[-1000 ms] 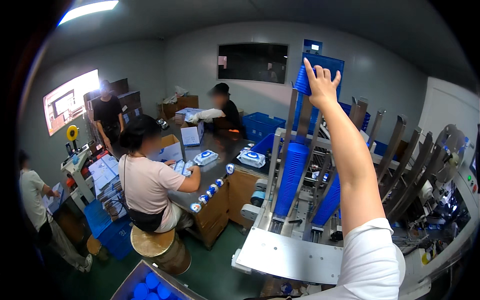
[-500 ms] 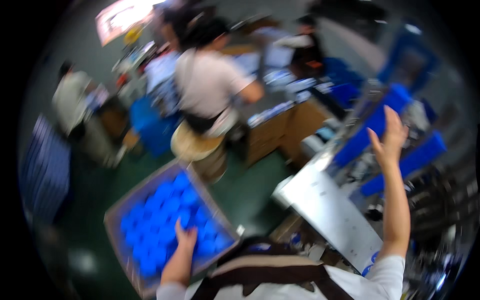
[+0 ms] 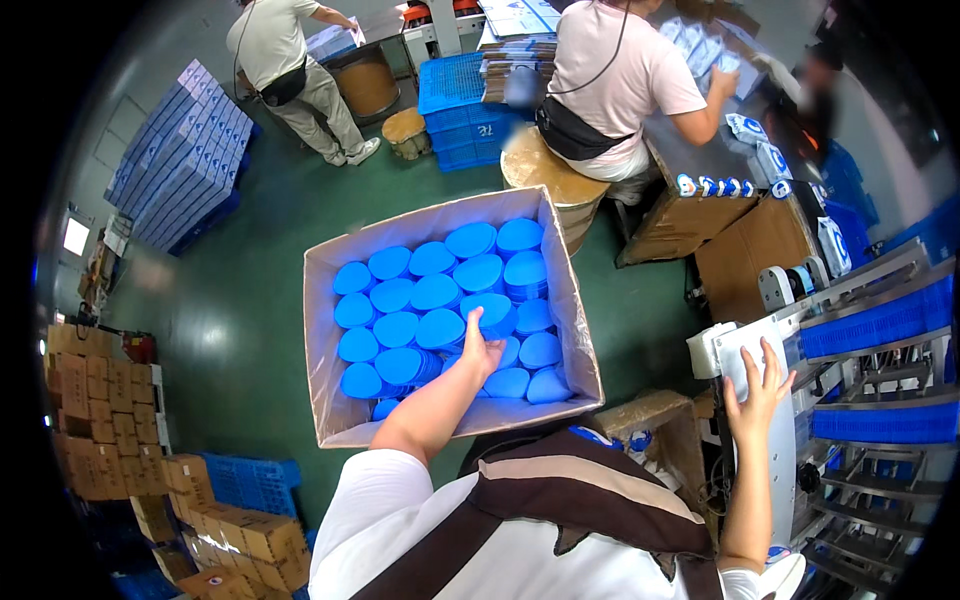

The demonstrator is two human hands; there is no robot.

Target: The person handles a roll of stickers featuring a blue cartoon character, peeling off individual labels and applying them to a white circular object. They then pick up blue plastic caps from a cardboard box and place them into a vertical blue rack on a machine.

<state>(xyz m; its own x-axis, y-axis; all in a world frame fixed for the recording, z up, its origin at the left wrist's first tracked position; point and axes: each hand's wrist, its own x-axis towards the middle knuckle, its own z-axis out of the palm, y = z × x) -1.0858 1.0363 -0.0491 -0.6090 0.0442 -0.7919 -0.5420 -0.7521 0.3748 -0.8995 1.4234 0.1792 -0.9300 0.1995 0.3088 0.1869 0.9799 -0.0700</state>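
Observation:
A lined cardboard box [image 3: 455,431] full of stacked flat blue ovals, like lids, stands in front of me. My left hand [image 3: 484,350] reaches into it, thumb and fingers closed about the near side of a stack of blue ovals [image 3: 488,314]; part of the grip is hidden behind the hand. Over on the right, my right hand [image 3: 757,395] has its fingers spread and is empty. It is over the pale metal plate [image 3: 779,465] of a machine; whether it touches the plate I cannot tell.
Blue feed racks [image 3: 880,335] line the machine on my right. Beyond the box are a round drum stool [image 3: 548,165], a seated person [image 3: 625,75] at a packing table and blue crates [image 3: 465,110]. Brown cartons [image 3: 240,530] are piled at lower left.
My view has swung left, bringing the box to the middle. My left hand has gone from above the blue ovals to one stack; my right hand has come lower, over the metal plate.

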